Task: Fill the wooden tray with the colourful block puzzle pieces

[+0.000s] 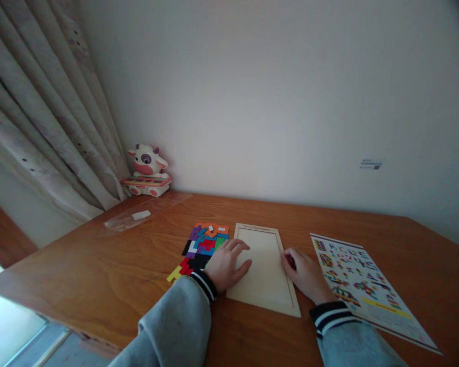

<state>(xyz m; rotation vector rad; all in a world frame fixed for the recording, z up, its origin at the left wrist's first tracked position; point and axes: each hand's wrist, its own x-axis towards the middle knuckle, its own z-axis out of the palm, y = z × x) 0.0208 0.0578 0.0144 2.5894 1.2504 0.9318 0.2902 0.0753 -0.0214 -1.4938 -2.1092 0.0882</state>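
Your board (260, 270) lies pale and bare inside its thin frame line, between your hands. Your left hand (229, 264) reaches over its left edge, fingers loosely spread; your right hand (304, 272) curls at its right edge, its grip unclear. Your left hand partly hides the colored pieces (207, 244).

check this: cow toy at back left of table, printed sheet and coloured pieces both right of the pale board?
The head view shows the coloured pieces left of the pale board, not right; the printed sheet and cow toy are as you say.
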